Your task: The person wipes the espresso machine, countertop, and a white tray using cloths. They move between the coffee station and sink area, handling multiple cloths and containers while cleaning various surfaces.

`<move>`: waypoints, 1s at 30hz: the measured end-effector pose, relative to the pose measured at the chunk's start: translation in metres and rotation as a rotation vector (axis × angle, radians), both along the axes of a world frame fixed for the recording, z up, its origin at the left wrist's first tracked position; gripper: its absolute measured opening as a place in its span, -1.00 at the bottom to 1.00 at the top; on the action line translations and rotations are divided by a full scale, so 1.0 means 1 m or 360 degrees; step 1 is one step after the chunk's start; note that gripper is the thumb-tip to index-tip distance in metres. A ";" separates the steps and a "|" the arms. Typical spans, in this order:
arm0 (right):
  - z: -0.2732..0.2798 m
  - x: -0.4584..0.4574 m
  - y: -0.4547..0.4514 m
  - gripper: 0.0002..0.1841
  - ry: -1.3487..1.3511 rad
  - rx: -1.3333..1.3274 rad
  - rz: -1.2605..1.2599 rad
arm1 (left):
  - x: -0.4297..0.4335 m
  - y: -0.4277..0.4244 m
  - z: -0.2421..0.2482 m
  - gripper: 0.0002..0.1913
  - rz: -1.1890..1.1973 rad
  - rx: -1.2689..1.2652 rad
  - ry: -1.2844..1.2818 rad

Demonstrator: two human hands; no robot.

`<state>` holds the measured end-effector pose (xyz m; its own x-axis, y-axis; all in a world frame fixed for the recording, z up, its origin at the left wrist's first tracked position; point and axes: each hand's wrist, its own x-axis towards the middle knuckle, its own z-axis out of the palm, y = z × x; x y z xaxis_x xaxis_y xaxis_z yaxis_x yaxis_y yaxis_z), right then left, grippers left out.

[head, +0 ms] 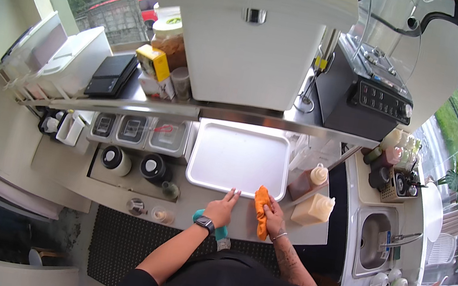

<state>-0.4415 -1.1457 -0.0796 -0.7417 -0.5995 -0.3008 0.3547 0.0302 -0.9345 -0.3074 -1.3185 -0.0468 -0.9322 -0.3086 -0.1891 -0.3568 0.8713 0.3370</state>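
Observation:
My right hand (274, 220) grips a bunched orange cloth (261, 214) just off the front right corner of a white rectangular tray (238, 160). The tray lies flat on the counter. My left hand (219, 211), with a smartwatch on the wrist, reaches its extended fingers to the tray's front rim; whether they touch it is unclear. A teal cloth (220, 233) shows on both sides of that wrist, under the hand. My palm hides whether the other fingers hold it.
Right of the tray stand a brown-filled squeeze bottle (307, 182) and a cream-coloured one (312, 210). Lidded containers (131, 130) and black-topped canisters (155, 170) are at left. A clear cup (162, 214) sits near the counter's front edge. A steel shelf (153, 108) overhangs the back.

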 end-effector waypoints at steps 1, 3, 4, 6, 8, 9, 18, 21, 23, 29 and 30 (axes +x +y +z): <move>0.000 -0.003 -0.008 -0.50 -0.0060 0.0001 0.0004 | -0.008 -0.005 -0.013 -0.21 -0.0028 -0.0024 -0.0048; -0.002 -0.015 -0.018 -0.50 -0.0112 0.0064 0.0065 | -0.014 -0.002 -0.029 -0.17 -0.0082 -0.0042 -0.0159; -0.005 -0.025 -0.024 -0.51 0.0142 0.0131 0.0021 | -0.011 -0.003 -0.032 -0.20 -0.0090 0.0009 -0.0082; -0.014 -0.044 -0.041 -0.51 0.0621 0.0270 -0.0047 | -0.006 -0.004 -0.033 -0.24 -0.0079 0.0117 -0.0040; -0.008 -0.055 -0.058 -0.53 0.0952 0.0522 -0.0020 | 0.014 -0.004 -0.038 -0.29 0.0104 0.0211 0.0080; 0.000 -0.066 -0.073 -0.53 0.1150 0.0613 -0.0008 | 0.025 -0.005 -0.040 -0.31 0.0276 0.0220 0.0219; -0.050 -0.113 -0.199 -0.55 0.2310 0.1207 0.0408 | 0.014 -0.059 -0.089 0.13 0.1767 0.0722 0.0295; -0.049 -0.127 -0.241 -0.62 0.2170 0.1235 0.0703 | -0.002 -0.070 -0.098 0.11 0.1771 0.0841 0.0499; -0.057 -0.106 -0.254 -0.71 0.2320 0.1085 0.0719 | 0.015 -0.057 -0.126 0.13 0.1737 0.0841 0.0731; -0.058 -0.016 -0.209 -0.62 0.2693 0.0428 0.1237 | 0.020 -0.046 -0.126 0.10 0.1855 0.0898 0.0770; -0.059 -0.029 -0.202 -0.63 0.2753 0.0407 0.1241 | 0.020 -0.046 -0.123 0.11 0.1831 0.0917 0.0768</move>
